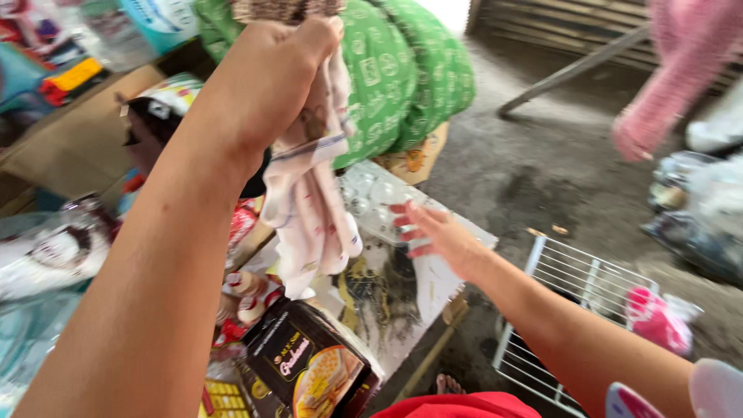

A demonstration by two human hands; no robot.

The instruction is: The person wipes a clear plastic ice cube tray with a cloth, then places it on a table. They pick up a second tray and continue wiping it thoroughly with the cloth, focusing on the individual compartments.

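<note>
My left hand (pixel 267 73) is raised high near the top of the view, shut on a pale printed cloth (pixel 313 220) that hangs down from its fingers. My right hand (pixel 433 232) reaches forward lower down with its fingers spread, just above a clear plastic tray with round pockets (pixel 371 197) on a messy table. It holds nothing. Below the hanging cloth stands a dark brown box of crackers (pixel 309 360).
Green printed sacks (pixel 402 73) are piled behind the table. Cardboard boxes (pixel 73 139) and plastic bags fill the left. A white wire rack (pixel 580 282) with a pink bag (pixel 658 317) sits on the concrete floor. Another person's pink sleeve (pixel 673 85) hangs at top right.
</note>
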